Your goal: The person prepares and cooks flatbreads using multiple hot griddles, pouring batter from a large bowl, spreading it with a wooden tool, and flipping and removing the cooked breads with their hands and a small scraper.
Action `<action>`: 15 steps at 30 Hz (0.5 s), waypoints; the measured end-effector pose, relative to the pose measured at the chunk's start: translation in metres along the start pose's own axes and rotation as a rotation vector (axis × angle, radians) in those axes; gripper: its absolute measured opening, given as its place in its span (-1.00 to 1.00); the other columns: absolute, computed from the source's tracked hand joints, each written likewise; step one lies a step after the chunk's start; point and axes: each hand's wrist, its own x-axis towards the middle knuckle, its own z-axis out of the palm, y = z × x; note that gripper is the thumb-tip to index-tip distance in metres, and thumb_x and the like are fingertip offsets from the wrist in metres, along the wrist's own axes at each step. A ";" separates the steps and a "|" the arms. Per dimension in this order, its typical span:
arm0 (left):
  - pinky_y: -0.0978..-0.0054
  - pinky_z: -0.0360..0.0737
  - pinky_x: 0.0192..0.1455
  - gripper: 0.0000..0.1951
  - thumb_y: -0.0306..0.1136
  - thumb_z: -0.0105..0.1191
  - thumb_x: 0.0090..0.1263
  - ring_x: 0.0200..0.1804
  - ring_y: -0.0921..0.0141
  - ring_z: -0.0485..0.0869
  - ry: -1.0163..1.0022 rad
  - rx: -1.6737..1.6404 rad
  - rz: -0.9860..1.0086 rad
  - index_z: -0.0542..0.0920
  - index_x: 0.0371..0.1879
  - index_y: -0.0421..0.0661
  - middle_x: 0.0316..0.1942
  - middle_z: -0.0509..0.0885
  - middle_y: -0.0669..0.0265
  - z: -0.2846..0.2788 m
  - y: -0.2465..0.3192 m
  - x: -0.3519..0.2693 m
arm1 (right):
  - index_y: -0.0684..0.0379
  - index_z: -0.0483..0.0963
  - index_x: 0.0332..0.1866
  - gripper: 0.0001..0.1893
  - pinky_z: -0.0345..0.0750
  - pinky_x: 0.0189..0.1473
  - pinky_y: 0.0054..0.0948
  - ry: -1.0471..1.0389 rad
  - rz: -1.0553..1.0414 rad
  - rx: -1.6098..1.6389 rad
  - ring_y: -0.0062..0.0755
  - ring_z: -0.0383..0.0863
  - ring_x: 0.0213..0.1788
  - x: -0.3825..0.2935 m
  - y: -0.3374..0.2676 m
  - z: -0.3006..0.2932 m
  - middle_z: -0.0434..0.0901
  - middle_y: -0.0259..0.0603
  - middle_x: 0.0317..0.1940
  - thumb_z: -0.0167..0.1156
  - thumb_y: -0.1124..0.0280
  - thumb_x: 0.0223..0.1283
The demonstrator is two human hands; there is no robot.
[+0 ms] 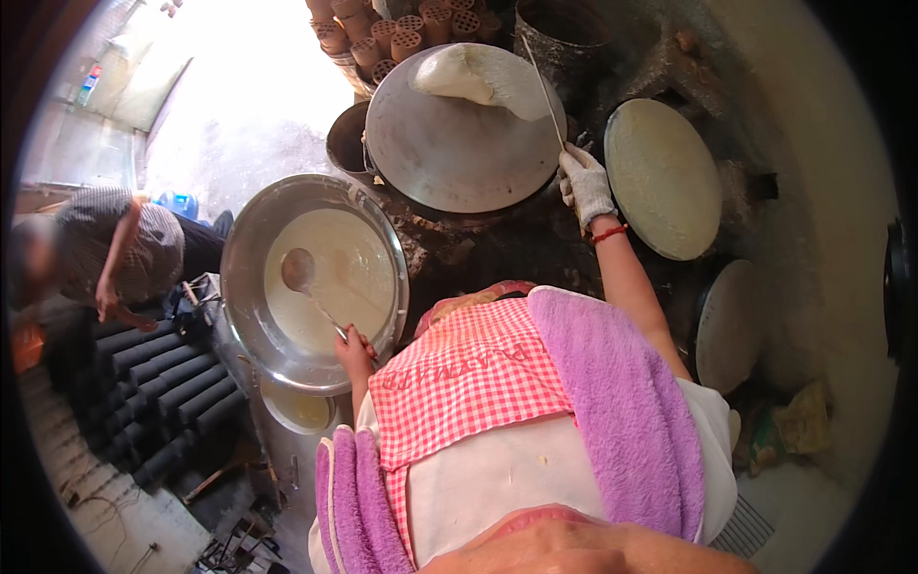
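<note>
My bare left hand grips the handle of a metal ladle, whose bowl rests in pale batter inside a wide stainless steel basin. On my right hand is a white knit glove; it holds a thin stick that reaches up across the right edge of a large round griddle. A folded, pale sheet of batter or dough lies at the griddle's far side. To the right of my gloved hand is a round pan covered with a pale layer.
Clay-coloured perforated cylinders are heaped behind the griddle. Dark buckets stand near it. Another round lid or pan is at the right. Black cylinders lie stacked at left, beside another person. A small yellowish bowl sits below the basin.
</note>
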 end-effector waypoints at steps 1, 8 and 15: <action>0.56 0.30 -0.74 -0.83 -0.26 0.03 0.50 -0.73 0.56 0.34 0.016 0.050 -0.004 0.43 -0.16 -0.09 -0.64 0.43 0.42 -0.001 -0.006 0.000 | 0.13 0.49 0.23 -0.60 0.15 -0.71 -0.67 -0.042 0.012 0.047 -0.76 0.25 -0.70 0.006 0.003 0.009 0.38 -0.52 -0.61 0.19 0.26 0.33; 0.53 0.53 -0.46 -0.77 -0.57 0.23 0.19 -0.48 0.46 0.59 0.188 0.005 0.005 0.49 -0.22 -0.17 -0.33 0.65 0.23 0.014 -0.037 -0.017 | 0.12 0.51 0.21 -0.59 0.20 -0.67 -0.59 -0.350 -0.027 -0.106 -0.70 0.30 -0.69 0.016 -0.019 0.018 0.44 -0.47 -0.60 0.21 0.23 0.30; 0.30 0.78 -0.25 -0.62 -0.76 0.21 0.12 -0.33 0.16 0.73 0.159 -0.246 0.070 0.34 -0.16 -0.26 -0.35 0.62 0.08 0.033 -0.030 -0.055 | 0.16 0.54 0.16 -0.61 0.29 -0.67 -0.60 -0.246 -0.027 -0.140 -0.67 0.33 -0.71 0.043 -0.030 0.015 0.53 -0.40 -0.55 0.21 0.23 0.29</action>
